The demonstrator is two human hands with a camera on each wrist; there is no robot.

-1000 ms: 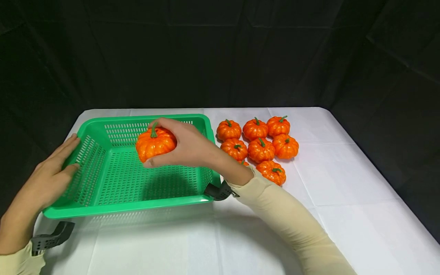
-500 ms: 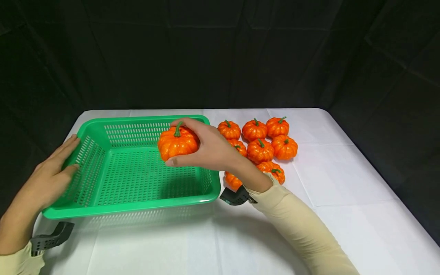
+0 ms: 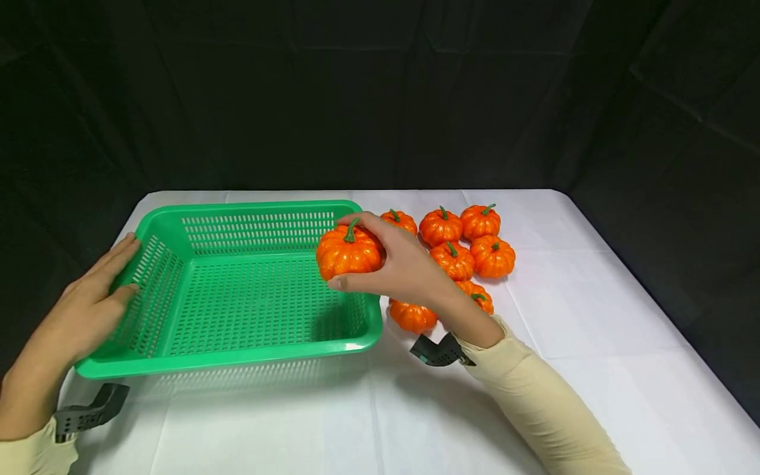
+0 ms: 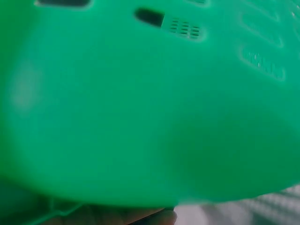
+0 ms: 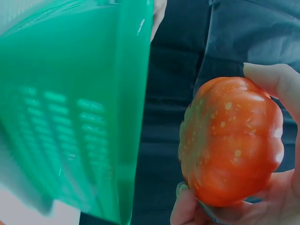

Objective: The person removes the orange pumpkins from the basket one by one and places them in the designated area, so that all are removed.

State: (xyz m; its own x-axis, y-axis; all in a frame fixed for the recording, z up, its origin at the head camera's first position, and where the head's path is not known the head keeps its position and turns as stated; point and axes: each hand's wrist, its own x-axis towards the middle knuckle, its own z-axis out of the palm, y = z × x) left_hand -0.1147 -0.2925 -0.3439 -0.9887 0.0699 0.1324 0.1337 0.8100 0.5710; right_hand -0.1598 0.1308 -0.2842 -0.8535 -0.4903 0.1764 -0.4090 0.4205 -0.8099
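My right hand (image 3: 410, 264) grips a small orange pumpkin (image 3: 349, 254) with a green stem, thumb on its near side and fingers on the far side. The pumpkin overlaps the right rim of a green slotted plastic basket (image 3: 237, 362) in the head view. In the right wrist view the pumpkin (image 5: 234, 145) hangs at a gap from the basket wall (image 5: 89, 117). At the basket's left rim rests my left hand (image 3: 89, 307), fingers straight. The left wrist view is mostly filled by the basket's wall (image 4: 117, 108), with part of the hand at the bottom edge.
Several more orange pumpkins (image 3: 452, 262) stand grouped on the white-covered table (image 3: 594, 316), right of the basket; my right hand and forearm hide some of them. Black cloth (image 3: 380, 99) hangs behind the table and at its sides.
My right hand has moved right with the pumpkin, from over the middle of the basket to its right rim. The left hand and basket have stayed in place.
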